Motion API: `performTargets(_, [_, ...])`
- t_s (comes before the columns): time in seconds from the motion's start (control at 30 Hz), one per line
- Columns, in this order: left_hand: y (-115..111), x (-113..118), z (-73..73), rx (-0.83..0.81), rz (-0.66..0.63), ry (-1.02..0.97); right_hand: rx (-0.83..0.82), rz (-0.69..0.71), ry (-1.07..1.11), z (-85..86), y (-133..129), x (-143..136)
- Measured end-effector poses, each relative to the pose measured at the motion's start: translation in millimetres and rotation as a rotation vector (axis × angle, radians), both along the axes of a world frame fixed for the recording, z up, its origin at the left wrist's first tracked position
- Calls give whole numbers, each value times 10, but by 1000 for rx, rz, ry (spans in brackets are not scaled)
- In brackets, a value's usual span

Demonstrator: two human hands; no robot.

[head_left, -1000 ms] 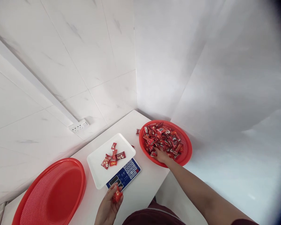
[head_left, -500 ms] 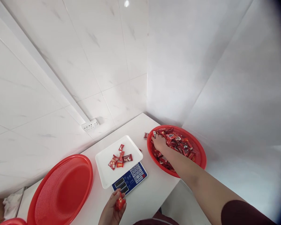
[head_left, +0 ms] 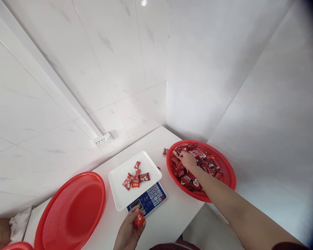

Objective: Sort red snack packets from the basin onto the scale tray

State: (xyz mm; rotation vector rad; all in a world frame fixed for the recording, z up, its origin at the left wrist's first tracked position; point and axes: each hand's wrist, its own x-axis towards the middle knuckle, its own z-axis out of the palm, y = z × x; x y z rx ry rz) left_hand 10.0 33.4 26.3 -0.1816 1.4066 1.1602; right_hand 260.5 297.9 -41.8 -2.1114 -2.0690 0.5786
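My left hand [head_left: 131, 227] is closed around a red-wrapped packet [head_left: 139, 220] in front of the scale [head_left: 151, 199]. On the scale, a white tray [head_left: 117, 184] bears several red packets [head_left: 144, 177]. At the right, my right hand [head_left: 187, 160] reaches into a red basket [head_left: 231, 177] heaped with red packets [head_left: 210, 166]. Its fingers pinch a small packet with a whitish face [head_left: 175, 153] near the basket's left side.
A second red basket [head_left: 103, 194], with nothing in it, stands at the left. One loose packet [head_left: 165, 151] lies beside the full basket. A wall socket [head_left: 103, 139] is behind the table. A cardboard box [head_left: 0, 231] shows at the lower left.
My right hand has shifted slightly right within the basket, and the whitish packet now sticks out from its fingertips. My left hand keeps its packet. The whole view has shifted a little.
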Motion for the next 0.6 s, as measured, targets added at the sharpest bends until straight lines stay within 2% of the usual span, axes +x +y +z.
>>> performTargets(0.2, [14,38,-8,-1,-11,-3,-7,26,78,-51,-8,-118])
performTargets(0.37, [-32,26,5,-25,13,7,-37,-37,141,-63,31,-237])
performTargets(0.5, [-61,-7,26,-24,26,10,2,-99,263,39,-55,-229])
performTargets(0.6, [-43,-4,62,4,22,10,30,-112,411,190,-259,-224])
